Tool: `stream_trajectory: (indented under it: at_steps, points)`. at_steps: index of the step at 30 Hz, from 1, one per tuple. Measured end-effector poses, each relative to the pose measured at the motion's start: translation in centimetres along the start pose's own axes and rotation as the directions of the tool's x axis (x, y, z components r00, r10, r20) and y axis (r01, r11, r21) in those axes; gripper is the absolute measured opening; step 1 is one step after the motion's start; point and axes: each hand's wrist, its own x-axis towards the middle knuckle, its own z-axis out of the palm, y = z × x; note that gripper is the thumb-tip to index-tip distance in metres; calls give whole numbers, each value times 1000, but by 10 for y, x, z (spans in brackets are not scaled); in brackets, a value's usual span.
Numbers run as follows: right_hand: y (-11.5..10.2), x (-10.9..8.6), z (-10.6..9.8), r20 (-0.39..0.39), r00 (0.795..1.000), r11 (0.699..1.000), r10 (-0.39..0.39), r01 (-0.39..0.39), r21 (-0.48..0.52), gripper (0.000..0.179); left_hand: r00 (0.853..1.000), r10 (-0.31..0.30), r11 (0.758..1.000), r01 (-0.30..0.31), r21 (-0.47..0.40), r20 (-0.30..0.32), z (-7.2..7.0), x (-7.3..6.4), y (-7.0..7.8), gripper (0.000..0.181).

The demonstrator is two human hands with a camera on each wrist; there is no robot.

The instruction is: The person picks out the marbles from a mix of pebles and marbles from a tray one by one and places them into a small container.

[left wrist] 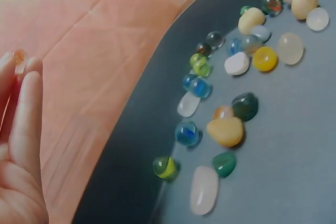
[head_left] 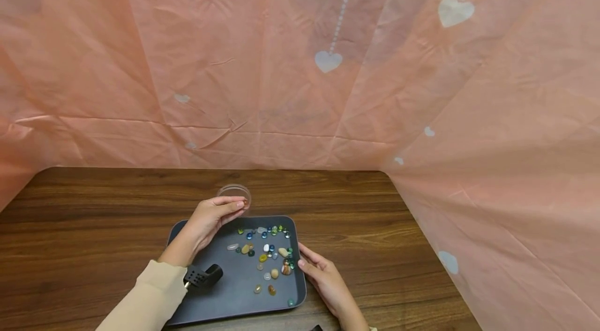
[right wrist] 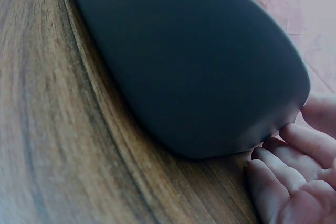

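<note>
My left hand (head_left: 212, 220) pinches a small clear-and-orange stone (left wrist: 20, 58) between thumb and fingertips. It is held at the near side of a round clear dish (head_left: 234, 187), past the far edge of a dark grey tray (head_left: 220, 307). Marbles and polished stones lie scattered in the tray, mostly toward its right half; among them are a blue marble (left wrist: 187, 133), a tan stone (left wrist: 226, 131) and a long pale pink stone (left wrist: 204, 190). My right hand (head_left: 327, 281) grips the tray's right side, thumb at the rim and fingers against the outer wall.
The tray and dish stand on a brown wood-grain table (head_left: 375, 216). A pink sheet (head_left: 262, 86) with white hearts hangs behind the table and along its right side. A black strap (head_left: 201, 276) with a camera is around my left wrist, over the tray.
</note>
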Motion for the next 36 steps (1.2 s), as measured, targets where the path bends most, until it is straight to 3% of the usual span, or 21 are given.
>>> stream_trajectory:
  at_steps: [2,5,6,8,12,15,20,24,31,36]
  points:
    - [-1,0,0,-1,1000,1000,-1,1,2,53,999,16,999,-14,48,-51,-1,0,3,25]
    - [-1,0,1,0,1000,1000,0,0,6,54,983,67,971,-25,239,-170,-3,2,9,31]
    - [-1,0,0,-2,1000,1000,1,-1,6,54,974,102,944,-30,328,-204,-3,3,10,32]
    - [-1,0,0,-8,1000,1000,6,-6,5,54,950,179,862,-25,506,-257,-3,4,13,30]
    - [0,1,0,-16,1000,1000,10,-10,5,53,912,312,690,-26,723,-265,-1,5,16,18]
    - [0,1,0,-16,1000,1000,9,-9,7,53,905,358,611,-41,790,-230,1,5,16,14]
    - [0,2,1,-10,1000,1000,3,-3,1,53,898,406,511,-71,857,-168,2,6,16,12]
    - [0,2,2,0,1000,1000,-5,5,3,53,901,409,487,-82,869,-145,3,5,16,12]
    - [0,2,2,-4,1000,1000,-2,2,-2,53,903,392,526,-63,848,-175,2,3,16,13]
    - [-1,2,1,-8,1000,1000,5,-5,0,53,898,401,532,-67,844,-181,2,-1,17,13]
